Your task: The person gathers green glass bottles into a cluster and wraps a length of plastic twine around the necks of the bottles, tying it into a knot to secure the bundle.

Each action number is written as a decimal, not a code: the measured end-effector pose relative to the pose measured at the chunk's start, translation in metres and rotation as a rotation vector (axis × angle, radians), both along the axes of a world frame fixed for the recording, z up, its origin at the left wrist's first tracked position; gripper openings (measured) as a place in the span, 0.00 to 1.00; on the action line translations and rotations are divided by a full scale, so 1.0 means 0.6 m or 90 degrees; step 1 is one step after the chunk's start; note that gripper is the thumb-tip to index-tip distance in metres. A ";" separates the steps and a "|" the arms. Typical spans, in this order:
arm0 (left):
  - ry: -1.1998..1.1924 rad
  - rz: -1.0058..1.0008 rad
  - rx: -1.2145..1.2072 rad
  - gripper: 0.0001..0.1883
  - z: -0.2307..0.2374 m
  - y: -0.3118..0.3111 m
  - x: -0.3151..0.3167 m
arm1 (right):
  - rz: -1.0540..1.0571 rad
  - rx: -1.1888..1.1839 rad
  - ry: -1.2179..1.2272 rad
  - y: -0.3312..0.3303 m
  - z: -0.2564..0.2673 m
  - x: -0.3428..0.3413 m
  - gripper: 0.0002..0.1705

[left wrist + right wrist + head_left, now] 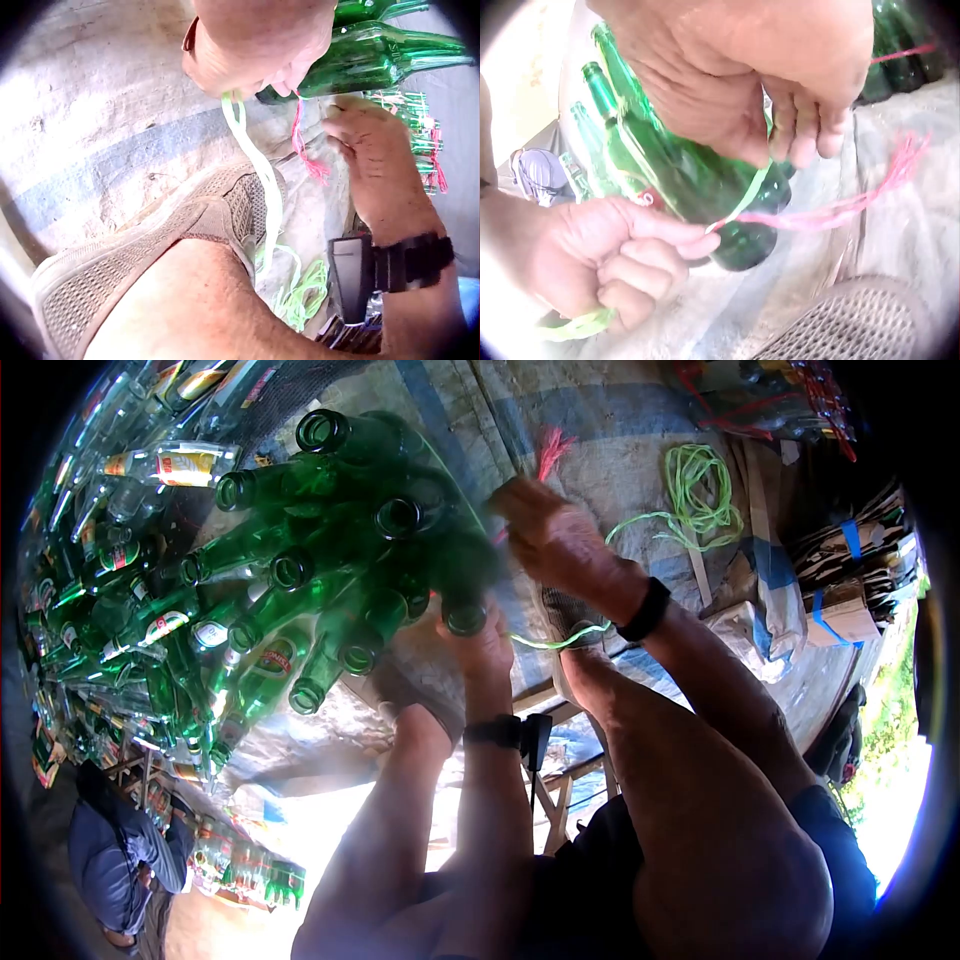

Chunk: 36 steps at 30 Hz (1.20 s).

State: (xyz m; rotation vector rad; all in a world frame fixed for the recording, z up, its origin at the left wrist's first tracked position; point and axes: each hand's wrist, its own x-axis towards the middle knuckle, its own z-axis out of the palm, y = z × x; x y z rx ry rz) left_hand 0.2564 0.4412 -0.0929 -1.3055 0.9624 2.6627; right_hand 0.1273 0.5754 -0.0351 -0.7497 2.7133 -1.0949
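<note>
Left grip [622, 255] is pinching now, finger and thumb right where a light-green plastic twine [754, 191] meets a frayed pink-red strand [802, 221]! Right grip [765, 82] pinches the twine higher up, and look, it's covering much of the cluster of green glass bottles [340, 530]. From the head view, that cluster leans mouths-up just left of both grips, one bottle's neck blocking part of the left one.

Crowding close, a beige mesh shoe [172, 217]. Over on the right, a loose coil of light-green twine [700, 495] and a stack of brown cardboard [840, 610] strapped in blue; on the left, a heap of clear labelled bottles [170, 465].

Only the right wrist view gives us that meeting of strands clearly; the left wrist view alone picks out raised lettering on a bottle.

Underneath, a wrinkled, pale sheet with blue stripes [142, 146] covers the floor. Far left, another person [115, 850] in dark clothing; far right, sunlit greenery [890, 720].
</note>
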 end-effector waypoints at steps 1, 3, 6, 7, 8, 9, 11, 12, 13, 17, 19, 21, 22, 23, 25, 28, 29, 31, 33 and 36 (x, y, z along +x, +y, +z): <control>0.002 0.004 0.003 0.22 -0.001 0.000 0.001 | -0.001 -0.001 -0.001 -0.006 -0.016 0.010 0.17; 0.004 0.006 0.007 0.23 -0.003 0.000 0.003 | -0.014 0.038 -0.093 -0.012 -0.047 0.026 0.18; 0.027 0.014 0.023 0.24 -0.008 -0.002 0.005 | -0.008 0.027 -0.064 -0.009 -0.071 0.035 0.13; 0.022 0.019 0.024 0.24 -0.007 -0.001 0.005 | -0.008 0.028 -0.066 -0.005 -0.068 0.036 0.13; 0.019 0.024 0.024 0.24 -0.006 -0.001 0.005 | 0.030 0.045 -0.096 0.001 -0.064 0.036 0.10; 0.018 0.024 0.024 0.24 -0.005 -0.001 0.004 | 0.068 0.061 -0.125 0.006 -0.060 0.034 0.08; 0.041 -0.014 0.001 0.23 -0.006 -0.003 0.005 | 0.109 0.062 -0.108 0.013 -0.058 0.030 0.07; 0.040 -0.013 0.001 0.23 -0.007 -0.005 0.005 | 0.151 0.062 -0.091 0.014 -0.058 0.028 0.07; 0.011 -0.019 0.007 0.21 -0.005 -0.008 0.002 | 0.152 0.062 -0.092 0.014 -0.062 0.025 0.07; 0.006 -0.056 -0.031 0.17 0.002 -0.011 0.005 | 0.151 0.016 -0.079 0.019 -0.062 0.012 0.06; 0.036 -0.058 0.062 0.17 -0.015 -0.030 0.010 | 0.153 0.013 -0.106 0.021 -0.055 0.009 0.07; 0.069 -0.055 0.152 0.16 -0.034 -0.035 0.021 | 0.171 -0.004 -0.075 0.019 -0.051 0.005 0.08; 0.034 -0.059 0.077 0.17 -0.025 -0.030 0.017 | 0.171 -0.004 -0.075 0.019 -0.054 0.003 0.08; -0.002 -0.063 0.003 0.17 -0.017 -0.026 0.014 | 0.196 -0.020 -0.064 0.021 -0.057 0.000 0.08; -0.023 -0.080 -0.015 0.18 0.003 -0.026 0.001 | 0.220 -0.035 -0.057 0.023 -0.060 -0.003 0.08; -0.004 -0.104 -0.025 0.20 -0.008 -0.037 -0.003 | 0.240 -0.059 -0.006 0.028 -0.070 -0.009 0.08; 0.036 -0.110 -0.018 0.22 -0.017 -0.040 0.004 | 0.262 -0.054 0.029 0.029 -0.081 -0.008 0.07; -0.031 -0.095 -0.016 0.23 -0.005 -0.038 0.000 | 0.284 -0.051 0.068 0.027 -0.095 0.000 0.06; -0.097 -0.079 -0.013 0.23 0.035 -0.020 -0.028 | 0.221 -0.015 0.076 0.026 -0.097 0.017 0.05; -0.191 -0.021 -0.131 0.13 0.068 0.010 -0.058 | 0.150 0.027 -0.093 0.025 -0.090 0.043 0.06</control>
